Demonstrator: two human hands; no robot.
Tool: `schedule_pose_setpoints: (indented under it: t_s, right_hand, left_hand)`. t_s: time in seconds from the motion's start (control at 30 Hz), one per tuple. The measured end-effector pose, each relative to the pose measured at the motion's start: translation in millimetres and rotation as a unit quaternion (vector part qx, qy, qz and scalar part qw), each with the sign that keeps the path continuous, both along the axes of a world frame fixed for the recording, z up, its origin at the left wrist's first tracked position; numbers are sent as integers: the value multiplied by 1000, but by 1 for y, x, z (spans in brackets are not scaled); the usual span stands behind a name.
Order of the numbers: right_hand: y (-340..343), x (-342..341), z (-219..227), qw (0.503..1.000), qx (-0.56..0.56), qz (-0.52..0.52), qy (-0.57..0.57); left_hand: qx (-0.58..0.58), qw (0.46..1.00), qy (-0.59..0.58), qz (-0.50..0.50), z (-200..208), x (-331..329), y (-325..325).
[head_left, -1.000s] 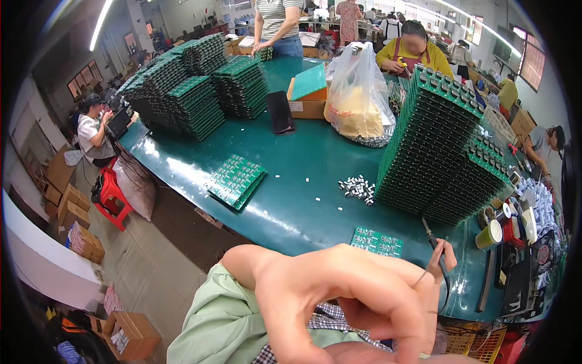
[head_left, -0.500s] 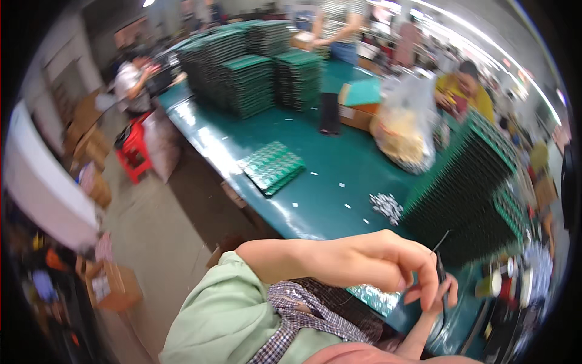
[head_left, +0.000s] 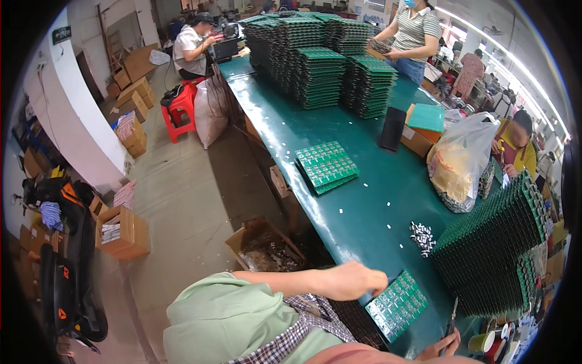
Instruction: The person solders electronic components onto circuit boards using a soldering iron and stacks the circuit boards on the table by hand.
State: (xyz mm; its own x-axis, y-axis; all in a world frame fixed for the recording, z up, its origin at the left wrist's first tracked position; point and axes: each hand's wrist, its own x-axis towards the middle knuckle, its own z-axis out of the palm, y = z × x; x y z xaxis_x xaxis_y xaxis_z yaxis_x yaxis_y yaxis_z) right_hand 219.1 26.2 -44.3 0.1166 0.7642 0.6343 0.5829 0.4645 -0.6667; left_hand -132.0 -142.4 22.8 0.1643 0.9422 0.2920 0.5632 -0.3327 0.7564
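Note:
A green circuit board panel (head_left: 397, 306) lies at the near edge of the table, its rows of small pads facing up. My left hand (head_left: 357, 280) is closed beside the panel's upper left edge, fingers curled down. Whether anything is pinched in them is hidden. Lower right, my right hand (head_left: 441, 347) grips a slim tool (head_left: 453, 315) with a dark handle and a thin metal tip pointing up; its exact kind does not show. Farther up the table lies a small pile of silvery parts (head_left: 422, 239).
Tall stacks of green panels (head_left: 491, 233) rise at the right, and more stacks (head_left: 318, 79) at the far end. A few panels (head_left: 327, 165) lie mid-table. A plastic bag (head_left: 458, 164), a carton (head_left: 418, 136) and several people are beyond. An open box (head_left: 267, 246) sits below the table edge.
My left hand has moved left, away from my right hand, and its fingers have curled in. My right hand is lower with the tool. The view has shifted, baring the near panel.

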Motion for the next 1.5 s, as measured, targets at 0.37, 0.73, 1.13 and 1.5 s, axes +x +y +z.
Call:
schedule_pose_setpoints:
  t_s: [0.37, 0.73, 1.13, 1.5]
  right_hand:
    - [-42, -6, -13, 996, -81, 6, 28]
    - [-126, -63, 53, 969, -91, 111, 201]
    - [-136, -64, 48, 956, -59, 251, 142]
    - [-159, -54, 57, 936, -96, 277, 194]
  left_hand:
    - [102, 972, -76, -199, -8, 86, 26]
    - [63, 958, -70, -273, -8, 120, 31]
    - [36, 961, -48, -270, -8, 117, 25]
    - [91, 954, -122, -259, -6, 123, 9]
